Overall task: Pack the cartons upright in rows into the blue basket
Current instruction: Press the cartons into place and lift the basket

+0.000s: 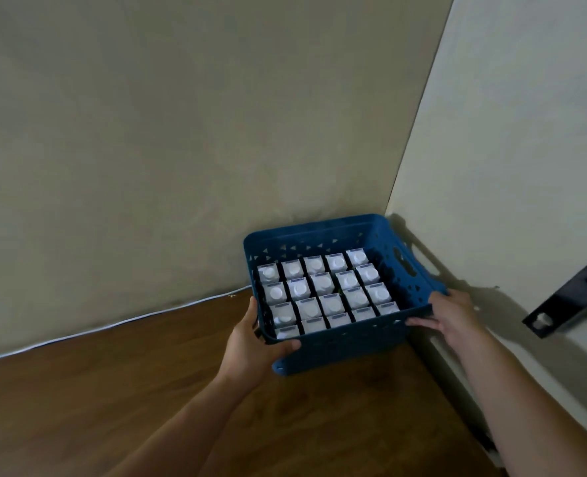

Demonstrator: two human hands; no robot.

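The left hand (250, 342) curls its fingers (286, 346) over the near-left corner of the blue basket (336, 349), and the right hand (448, 315) clamps the near-right rim. The basket sits in the far right corner of the wooden tabletop (147, 390), against the walls. White cartons (323, 290) stand upright in tidy rows, filling it; packing looks essentially finished. A black bracket (574, 297) lies to the right, apart.

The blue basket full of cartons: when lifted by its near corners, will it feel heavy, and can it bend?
The blue basket probably feels heavy: upright cartons fill it in tight rows. Its perforated plastic walls may flex slightly. With the left hand and the right hand gripping opposite corners, tipping seems unlikely.
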